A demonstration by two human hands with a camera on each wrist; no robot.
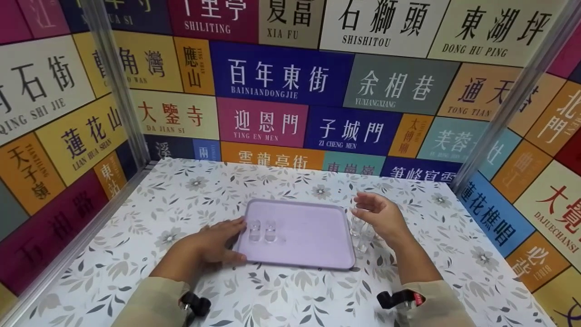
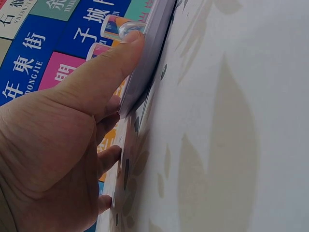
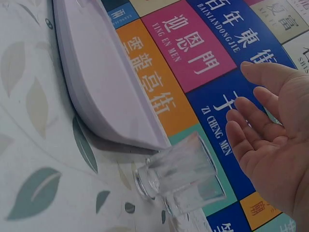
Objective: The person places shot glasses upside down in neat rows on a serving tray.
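Observation:
A shallow lilac tray (image 1: 313, 236) lies on the table. Two small clear glasses (image 1: 254, 232) (image 1: 270, 232) stand side by side near its left end. My left hand (image 1: 213, 243) rests at the tray's left edge, thumb and fingers spread. In the left wrist view its thumb reaches the tray's side (image 2: 147, 58), and the other fingertips touch the tabletop. Beyond the right edge of the tray stand several more clear glasses (image 1: 362, 236); two of these glasses (image 3: 178, 166) overlap in the right wrist view. Over them hovers my right hand (image 3: 275, 135), fingers loosely bent, holding nothing.
White cloth with grey leaves and flowers covers the table (image 1: 290, 299). Colourful sign-printed panels (image 1: 281, 72) rise behind it and along both sides, with clear corner strips (image 1: 499, 122) at the joins.

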